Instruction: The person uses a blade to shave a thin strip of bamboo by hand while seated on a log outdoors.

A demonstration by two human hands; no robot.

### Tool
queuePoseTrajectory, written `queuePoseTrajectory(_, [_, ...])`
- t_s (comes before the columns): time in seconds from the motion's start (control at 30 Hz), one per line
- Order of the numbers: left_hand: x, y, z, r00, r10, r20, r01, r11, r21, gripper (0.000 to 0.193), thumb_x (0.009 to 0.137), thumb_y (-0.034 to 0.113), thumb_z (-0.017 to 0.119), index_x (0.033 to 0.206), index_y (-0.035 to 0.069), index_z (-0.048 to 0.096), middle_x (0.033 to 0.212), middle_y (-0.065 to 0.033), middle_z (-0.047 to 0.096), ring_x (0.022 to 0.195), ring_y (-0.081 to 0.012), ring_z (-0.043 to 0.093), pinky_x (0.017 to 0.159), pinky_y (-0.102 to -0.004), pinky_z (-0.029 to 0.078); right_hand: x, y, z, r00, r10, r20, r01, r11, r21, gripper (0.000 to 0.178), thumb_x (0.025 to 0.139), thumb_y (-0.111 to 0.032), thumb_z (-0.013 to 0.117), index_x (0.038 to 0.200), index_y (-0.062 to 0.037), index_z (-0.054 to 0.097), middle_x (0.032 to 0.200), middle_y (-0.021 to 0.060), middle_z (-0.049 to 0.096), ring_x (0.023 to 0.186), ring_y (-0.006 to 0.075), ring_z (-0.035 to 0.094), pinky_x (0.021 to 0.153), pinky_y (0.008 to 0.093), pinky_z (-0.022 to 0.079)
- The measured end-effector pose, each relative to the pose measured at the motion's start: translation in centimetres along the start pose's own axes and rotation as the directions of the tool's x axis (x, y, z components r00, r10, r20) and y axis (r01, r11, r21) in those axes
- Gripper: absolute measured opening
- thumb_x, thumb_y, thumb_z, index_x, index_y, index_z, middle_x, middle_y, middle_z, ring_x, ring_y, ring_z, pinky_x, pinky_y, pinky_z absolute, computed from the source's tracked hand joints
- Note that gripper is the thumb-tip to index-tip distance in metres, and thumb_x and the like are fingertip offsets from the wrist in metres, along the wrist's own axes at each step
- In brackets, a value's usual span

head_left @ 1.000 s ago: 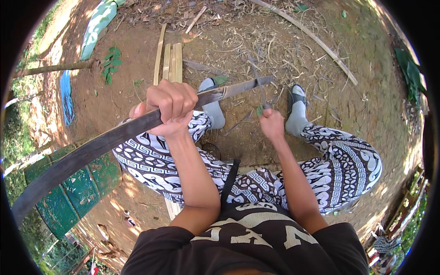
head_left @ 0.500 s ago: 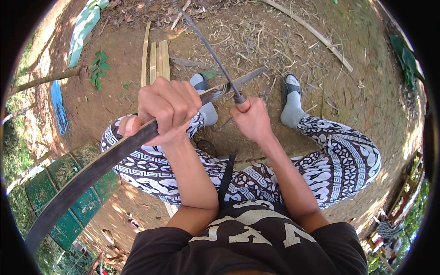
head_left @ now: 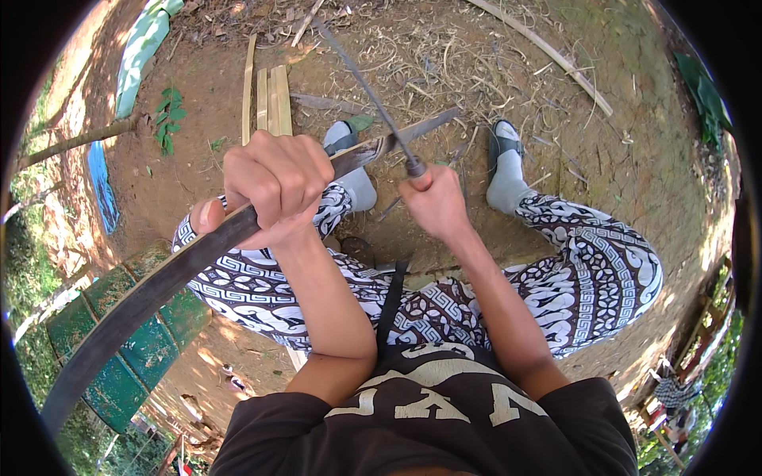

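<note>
My left hand [head_left: 274,186] is closed round a long, dark, slightly bent strip, apparently bamboo [head_left: 151,301]. The strip slants from the lower left up to a point between my feet. My right hand [head_left: 436,208] grips the short wooden handle of a knife [head_left: 361,83]. Its long thin blade points up and away to the left, seen nearly edge-on. Near the handle, the blade crosses the strip and touches it. A paler, shaved patch shows on the strip between my left hand and the blade.
Several pale split slats [head_left: 274,99] lie on the dirt ahead of my left foot. Curly shavings [head_left: 444,59] cover the ground farther off. A long pale strip [head_left: 548,55] lies at the far right. Beside my left knee is a green weathered panelled object [head_left: 151,349].
My left hand has moved a little left and toward me, farther from the blade. The strip has shifted slightly left. My right hand and the knife are almost where they were.
</note>
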State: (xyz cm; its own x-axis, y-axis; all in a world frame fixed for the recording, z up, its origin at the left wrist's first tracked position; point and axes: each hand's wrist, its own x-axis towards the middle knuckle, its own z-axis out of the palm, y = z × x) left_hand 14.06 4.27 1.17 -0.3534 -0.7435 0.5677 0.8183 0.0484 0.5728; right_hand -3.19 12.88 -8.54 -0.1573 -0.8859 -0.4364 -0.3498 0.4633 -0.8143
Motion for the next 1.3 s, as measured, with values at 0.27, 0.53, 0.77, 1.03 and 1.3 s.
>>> queuePoseTrajectory(0.27, [0.0,0.5,-0.6,0.998,0.046,-0.031,-0.047,0.999,-0.017,0.065,0.094,0.051,0.049,0.042,0.015,0.035,0.036,0.0063,0.029,0.028,-0.0044,0.019,0.034,-0.0212,0.01,2.0,6.2,0.1,0.999,0.036,0.04,-0.032,0.995,-0.099,0.027,0.077,-0.02,0.063,0.07,0.0052,0.057,0.067,0.0227,0.061,0.062,0.0374,0.06,0.064,0.0469,0.048])
queuePoseTrajectory(0.53, [-0.2,0.6,-1.5,0.993,0.071,-0.089,-0.077,0.995,-0.067,0.064,0.094,0.051,0.046,0.043,0.014,0.035,0.038,0.0047,0.032,0.027,-0.0064,0.024,0.034,-0.0222,0.012,3.8,10.5,1.1,0.992,0.106,-0.061,-0.112,0.989,-0.097,0.025,0.076,-0.019,0.061,0.069,0.0042,0.058,0.066,0.0241,0.062,0.067,0.0396,0.064,0.066,0.048,0.049])
queuePoseTrajectory(0.77, [-0.6,0.9,-1.7,0.995,0.069,-0.071,-0.073,0.996,-0.058,0.064,0.094,0.049,0.047,0.042,0.014,0.035,0.037,0.0056,0.031,0.028,-0.0058,0.02,0.034,-0.0225,0.011,3.8,4.4,-0.8,0.995,-0.032,0.091,0.046,0.988,-0.151,0.029,0.075,-0.02,0.062,0.065,0.0032,0.049,0.062,0.0195,0.055,0.061,0.0322,0.055,0.065,0.0444,0.047])
queuePoseTrajectory(1.03, [-0.7,1.2,-2.2,0.996,0.031,0.079,-0.023,0.995,-0.1,0.064,0.093,0.05,0.048,0.041,0.015,0.032,0.036,0.0067,0.028,0.028,-0.0048,0.018,0.034,-0.0229,0.009,5.4,7.9,-1.6,0.991,0.083,0.105,-0.058,0.974,-0.217,0.029,0.08,-0.019,0.055,0.07,0.0075,0.056,0.073,0.0321,0.06,0.08,0.0498,0.061,0.075,0.0511,0.049])
queuePoseTrajectory(1.3, [-2.2,1.7,-2.4,0.999,0.035,-0.035,-0.037,0.998,-0.042,0.065,0.094,0.045,0.055,0.039,0.018,0.033,0.036,0.0078,0.028,0.028,-0.002,0.022,0.034,-0.0181,0.01,2.8,2.1,-1.4,0.985,-0.067,0.156,0.107,0.959,-0.261,0.029,0.081,-0.021,0.052,0.078,0.0065,0.06,0.082,0.0342,0.062,0.088,0.0514,0.06,0.081,0.0536,0.048])
